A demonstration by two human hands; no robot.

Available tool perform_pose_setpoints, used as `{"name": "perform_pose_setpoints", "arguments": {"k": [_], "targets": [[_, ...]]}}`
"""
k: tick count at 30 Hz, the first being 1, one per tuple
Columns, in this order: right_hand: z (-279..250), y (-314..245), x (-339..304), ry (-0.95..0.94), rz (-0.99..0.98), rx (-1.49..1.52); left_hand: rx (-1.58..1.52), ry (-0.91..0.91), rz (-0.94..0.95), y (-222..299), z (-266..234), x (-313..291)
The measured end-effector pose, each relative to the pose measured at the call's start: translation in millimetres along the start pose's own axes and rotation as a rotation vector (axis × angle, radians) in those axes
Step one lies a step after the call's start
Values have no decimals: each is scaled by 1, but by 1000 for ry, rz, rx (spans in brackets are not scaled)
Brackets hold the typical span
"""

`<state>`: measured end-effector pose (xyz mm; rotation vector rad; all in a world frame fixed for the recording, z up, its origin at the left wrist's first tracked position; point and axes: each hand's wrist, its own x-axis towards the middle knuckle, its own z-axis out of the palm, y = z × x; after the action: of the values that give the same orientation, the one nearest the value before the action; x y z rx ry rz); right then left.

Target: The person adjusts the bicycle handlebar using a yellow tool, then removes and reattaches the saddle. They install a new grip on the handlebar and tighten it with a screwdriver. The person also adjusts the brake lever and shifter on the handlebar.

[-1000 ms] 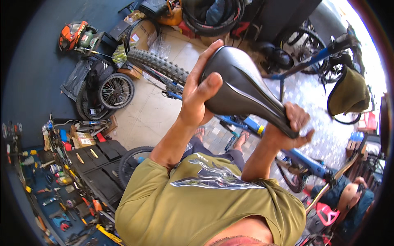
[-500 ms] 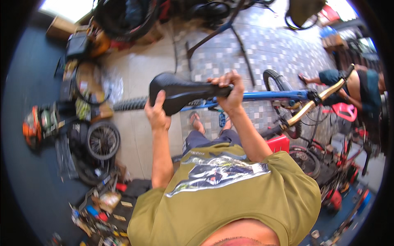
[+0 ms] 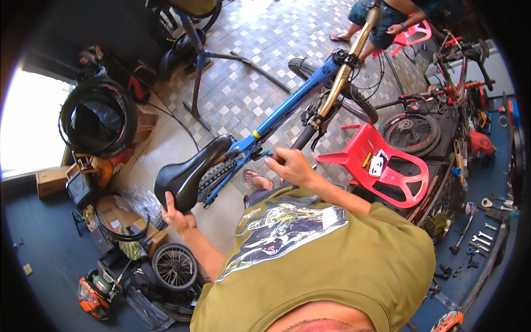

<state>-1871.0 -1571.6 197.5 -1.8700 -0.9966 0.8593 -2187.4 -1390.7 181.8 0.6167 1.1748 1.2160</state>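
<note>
My left hand point(image 3: 180, 214) grips the rear end of a black bicycle saddle point(image 3: 191, 171), thumb on top and fingers curled out of sight under its edge. The saddle sits at the seat end of a blue bicycle frame point(image 3: 287, 105), above a knobbly rear tyre point(image 3: 213, 178). Right of the saddle's nose, apart from it, my right hand point(image 3: 293, 167) is closed beside the frame. Whatever its fingers may hold is hidden. Gold handlebars point(image 3: 349, 63) cross the bike's far end.
A red plastic chair point(image 3: 359, 145) with small items on its seat stands right. Tools such as wrenches point(image 3: 482, 237) lie at the right edge. Wheels point(image 3: 175, 266), boxes and a plastic bag crowd the left. A repair stand point(image 3: 203, 54) stands ahead; another person point(image 3: 381, 22) is far right.
My right hand has let go of the saddle's nose and moved away from it. My left hand stays on the saddle's rear. The view has turned, so the bike now runs diagonally.
</note>
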Motion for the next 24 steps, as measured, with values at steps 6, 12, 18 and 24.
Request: {"name": "perform_pose_setpoints", "arguments": {"k": [6,12,18,24], "targets": [[-25,51,-53,20,579,329,528,-49,168,33,0,19],[5,68,-12,272,299,1199,773,40,241,28,4,32],[20,55,12,530,285,1172,808,-6,328,26,-1,34],[-34,79,-45,633,488,830,767,-44,251,33,-7,14]]}}
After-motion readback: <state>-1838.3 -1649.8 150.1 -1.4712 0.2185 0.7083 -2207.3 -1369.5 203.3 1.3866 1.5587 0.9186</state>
